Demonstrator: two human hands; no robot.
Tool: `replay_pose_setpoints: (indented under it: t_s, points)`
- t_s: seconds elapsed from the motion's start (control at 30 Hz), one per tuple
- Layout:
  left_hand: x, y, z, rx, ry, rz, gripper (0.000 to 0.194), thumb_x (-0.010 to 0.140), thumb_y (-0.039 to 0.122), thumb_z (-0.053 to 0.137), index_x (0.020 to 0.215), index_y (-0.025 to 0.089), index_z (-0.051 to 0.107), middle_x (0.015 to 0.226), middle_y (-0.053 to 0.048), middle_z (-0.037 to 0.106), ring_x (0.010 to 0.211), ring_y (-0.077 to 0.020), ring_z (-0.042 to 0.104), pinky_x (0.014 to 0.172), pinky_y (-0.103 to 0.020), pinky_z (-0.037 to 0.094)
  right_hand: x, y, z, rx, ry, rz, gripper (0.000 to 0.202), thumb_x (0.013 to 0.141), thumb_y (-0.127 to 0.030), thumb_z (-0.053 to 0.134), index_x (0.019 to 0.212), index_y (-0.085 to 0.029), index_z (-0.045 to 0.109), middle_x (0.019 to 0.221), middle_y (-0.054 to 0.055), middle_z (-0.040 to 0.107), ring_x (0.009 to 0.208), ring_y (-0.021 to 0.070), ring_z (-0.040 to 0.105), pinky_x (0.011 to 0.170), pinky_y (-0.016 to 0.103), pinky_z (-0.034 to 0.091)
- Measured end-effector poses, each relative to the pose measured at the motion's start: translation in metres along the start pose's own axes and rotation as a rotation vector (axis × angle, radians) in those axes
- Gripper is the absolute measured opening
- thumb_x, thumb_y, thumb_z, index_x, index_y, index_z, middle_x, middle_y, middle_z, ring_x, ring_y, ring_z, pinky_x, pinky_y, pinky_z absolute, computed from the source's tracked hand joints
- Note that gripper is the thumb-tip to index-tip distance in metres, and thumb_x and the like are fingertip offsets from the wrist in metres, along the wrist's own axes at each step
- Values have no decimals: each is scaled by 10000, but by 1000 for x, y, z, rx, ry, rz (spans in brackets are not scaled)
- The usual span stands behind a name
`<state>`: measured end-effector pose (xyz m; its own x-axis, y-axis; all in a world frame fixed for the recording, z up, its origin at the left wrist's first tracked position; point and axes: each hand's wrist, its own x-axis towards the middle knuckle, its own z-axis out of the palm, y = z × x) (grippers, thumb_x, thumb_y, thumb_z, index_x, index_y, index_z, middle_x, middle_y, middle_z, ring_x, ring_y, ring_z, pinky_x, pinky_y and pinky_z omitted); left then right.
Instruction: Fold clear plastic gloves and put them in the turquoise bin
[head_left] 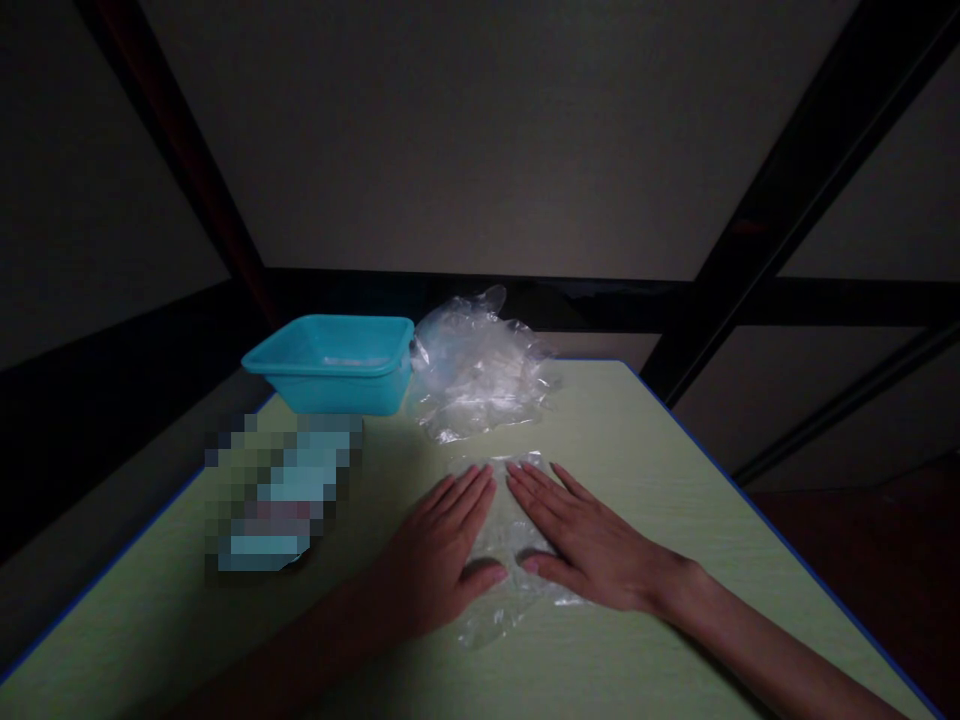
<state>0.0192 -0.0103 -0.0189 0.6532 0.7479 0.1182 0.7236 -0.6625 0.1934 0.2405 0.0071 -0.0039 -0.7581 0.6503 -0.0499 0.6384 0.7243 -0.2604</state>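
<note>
A clear disposable plastic glove (504, 545) lies spread on the table, partly hidden under both hands. My left hand (442, 550) rests flat on its left side with the fingers stretched forward. On the right side, my right hand (577, 535) presses palm down, its thumb pointing toward the left thumb. Both hands are open, and a narrow strip of the glove shows between them. Just beyond the fingertips sits a crumpled heap of clear plastic gloves (480, 370).
A blue plastic basin (337, 390) stands at the back left, beside the heap. Nearer on the left lies a pixelated, phone-like object (292, 500). The pale green table (660, 480) has a blue edge, with a wall (480, 140) behind it.
</note>
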Motion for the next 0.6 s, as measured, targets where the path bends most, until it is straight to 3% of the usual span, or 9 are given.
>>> replay_pose_setpoints:
  t_s: [0.27, 0.6]
  points:
    - [2, 1, -5, 20, -90, -29, 737, 816, 435, 545, 1376, 28, 290, 1462, -199, 235, 1358, -291, 182, 1089, -458, 228, 0, 0, 1, -12, 3, -11, 749, 896, -573, 304, 1428, -71, 145, 1483, 152, 116, 1373, 265, 87, 1110, 511, 94]
    - [-6, -9, -7, 4, -80, -56, 812, 790, 459, 567, 1401, 57, 216, 1471, -209, 207, 1360, -289, 180, 1075, -455, 247, 0, 1, 3, -19, 26, -10, 774, 878, -602, 321, 1438, -102, 135, 1484, 148, 132, 1369, 276, 113, 1111, 499, 117]
